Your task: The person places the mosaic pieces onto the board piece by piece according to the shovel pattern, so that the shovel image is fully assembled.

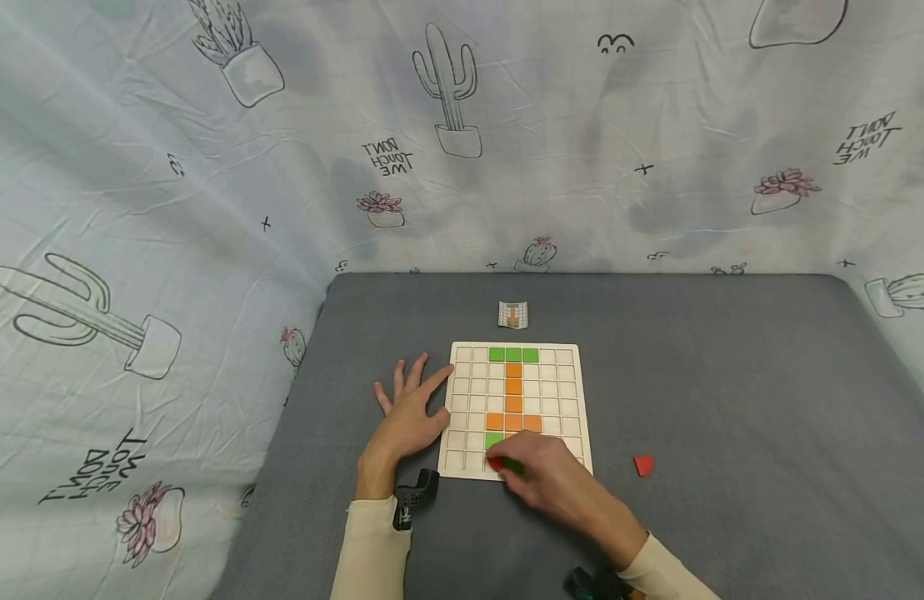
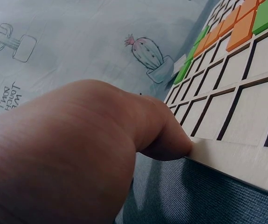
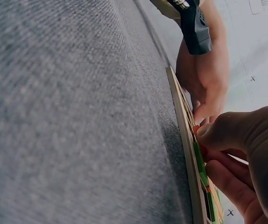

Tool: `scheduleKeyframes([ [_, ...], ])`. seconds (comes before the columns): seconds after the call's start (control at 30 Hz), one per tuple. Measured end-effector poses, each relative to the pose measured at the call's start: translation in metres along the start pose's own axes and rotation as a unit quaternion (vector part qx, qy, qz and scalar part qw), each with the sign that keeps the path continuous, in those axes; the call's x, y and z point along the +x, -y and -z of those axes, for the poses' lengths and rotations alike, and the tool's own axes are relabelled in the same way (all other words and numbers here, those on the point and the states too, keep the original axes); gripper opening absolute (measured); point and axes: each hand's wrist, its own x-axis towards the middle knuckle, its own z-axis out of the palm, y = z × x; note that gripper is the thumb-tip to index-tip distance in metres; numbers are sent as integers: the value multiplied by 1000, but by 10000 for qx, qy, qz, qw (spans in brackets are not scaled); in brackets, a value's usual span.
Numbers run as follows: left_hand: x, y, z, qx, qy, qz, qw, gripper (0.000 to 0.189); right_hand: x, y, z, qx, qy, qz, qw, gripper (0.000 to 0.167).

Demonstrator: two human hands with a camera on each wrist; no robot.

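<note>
A pale wooden grid board lies on the grey table. Green tiles sit in its far row, and orange tiles run down the middle columns. My left hand is spread at the board's left side, its thumb and index fingertips touching the edge; the left wrist view shows one digit against the rim. Over the near rows, my right hand pinches a small red piece between thumb and finger. Green tiles lie beside it, and the hand hides part of the near rows.
A loose red piece lies on the table right of the board. Beyond the far edge is a small printed card with a grid pattern. Patterned cloth hangs behind the grey tabletop. Black wrist devices are worn on both arms.
</note>
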Motion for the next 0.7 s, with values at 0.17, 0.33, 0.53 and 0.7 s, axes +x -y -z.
scheduleKeyframes([
  [0.17,1,1,-2,-65,-86,-86,9999,72,2,2,0,-184,149,-97,9997,27],
  [0.33,1,1,-2,-98,-118,-120,9998,71,2,3,0,-233,221,-195,9993,26],
  [0.53,1,1,-1,45,1,6,10000,72,1,1,-1,-253,151,-164,9994,26],
  [0.7,0,0,-1,49,-10,32,10000,72,0,-2,0,-202,-44,-122,9997,27],
])
